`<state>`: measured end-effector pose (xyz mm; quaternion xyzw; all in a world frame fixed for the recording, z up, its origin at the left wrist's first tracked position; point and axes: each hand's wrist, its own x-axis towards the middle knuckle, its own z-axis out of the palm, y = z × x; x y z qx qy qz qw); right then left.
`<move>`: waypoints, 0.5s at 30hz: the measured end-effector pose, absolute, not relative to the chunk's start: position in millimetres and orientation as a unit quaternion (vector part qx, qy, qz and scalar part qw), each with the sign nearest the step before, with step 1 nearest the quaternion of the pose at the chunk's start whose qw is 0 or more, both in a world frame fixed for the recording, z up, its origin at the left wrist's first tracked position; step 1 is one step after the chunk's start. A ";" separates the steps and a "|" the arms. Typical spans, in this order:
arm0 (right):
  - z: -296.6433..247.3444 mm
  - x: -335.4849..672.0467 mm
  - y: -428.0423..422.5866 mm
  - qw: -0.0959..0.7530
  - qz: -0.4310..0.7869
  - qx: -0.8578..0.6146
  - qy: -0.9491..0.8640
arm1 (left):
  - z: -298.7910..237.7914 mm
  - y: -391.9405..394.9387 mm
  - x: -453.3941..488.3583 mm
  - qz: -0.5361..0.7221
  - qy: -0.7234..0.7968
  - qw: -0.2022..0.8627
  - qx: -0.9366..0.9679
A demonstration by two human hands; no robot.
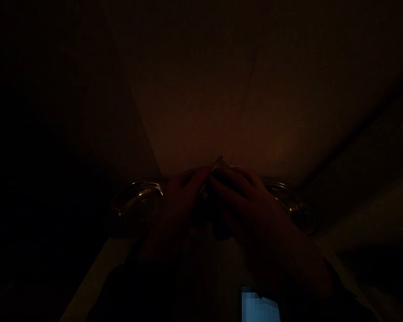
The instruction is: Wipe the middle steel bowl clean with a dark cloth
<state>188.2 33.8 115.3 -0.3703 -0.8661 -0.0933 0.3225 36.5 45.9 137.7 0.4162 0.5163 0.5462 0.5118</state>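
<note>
The picture is very dark. My left hand (181, 192) and my right hand (243, 190) meet in the middle, fingers bent inward and close together. Between the fingertips a small, pale, pointed piece (219, 163) sticks up; its kind is too dim to make out. Both hands are closed around it. Below the fingers lies a dark shape, with faint light streaks near the left fingers. Beside my left wrist is a shiny round bowl (139, 203), and a second shiny bowl (290, 205) shows past my right wrist, partly covered by it.
A dim reddish-brown surface with seams (201, 112) spreads beyond the hands. A lit phone-like screen (260, 308), partly pixelated, glows at the bottom edge. Pale edges of a surface (94, 268) run along the lower left. Deep shadow hides both sides.
</note>
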 end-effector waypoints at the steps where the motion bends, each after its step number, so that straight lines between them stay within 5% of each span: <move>1: 115.1 187.4 33.1 0.320 -0.095 -0.365 -0.869 | 137.6 46.0 36.5 0.548 0.507 0.517 0.420; 15: 107.4 181.8 37.9 0.338 -0.067 -0.350 -0.871 | 140.6 38.4 39.4 0.598 0.426 0.582 0.349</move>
